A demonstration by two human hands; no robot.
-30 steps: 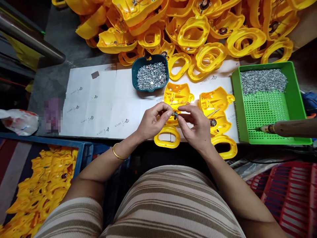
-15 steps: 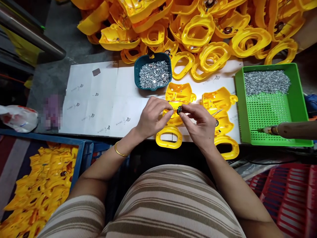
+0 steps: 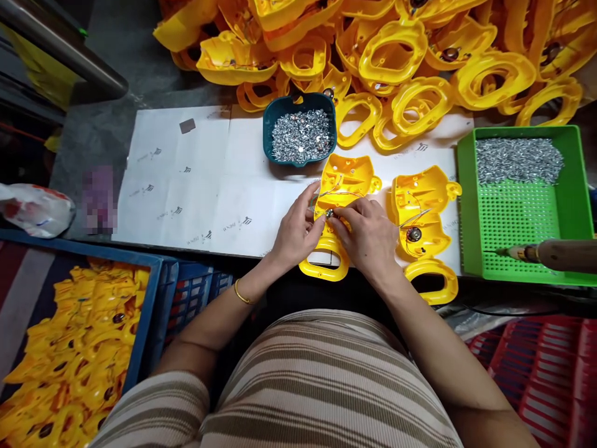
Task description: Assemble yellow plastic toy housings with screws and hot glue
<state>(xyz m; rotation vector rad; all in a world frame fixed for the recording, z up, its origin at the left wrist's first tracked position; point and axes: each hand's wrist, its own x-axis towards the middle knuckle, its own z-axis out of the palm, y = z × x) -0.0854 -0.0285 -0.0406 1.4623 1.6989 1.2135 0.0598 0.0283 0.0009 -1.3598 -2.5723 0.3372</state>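
On the near edge of the bench point(image 3: 196, 186), both hands met over a yellow shell point(image 3: 342, 186) that lay on white paper point(image 3: 196, 162). The left hand point(image 3: 295, 231) and the right hand point(image 3: 370, 239) pinched a small round metal part point(image 3: 329, 213) between their fingers, just above the shell. Thin wires point(image 3: 342, 194) ran from it. The part might slip and drop, or a wire might snap, if the fingers pulled too hard. To the right lay a second yellow shell point(image 3: 420, 199) and a green tray point(image 3: 522, 211) of screws. A dark bowl point(image 3: 301, 134) of screws sat farther off. The paper had small printed marks, too tiny to read.
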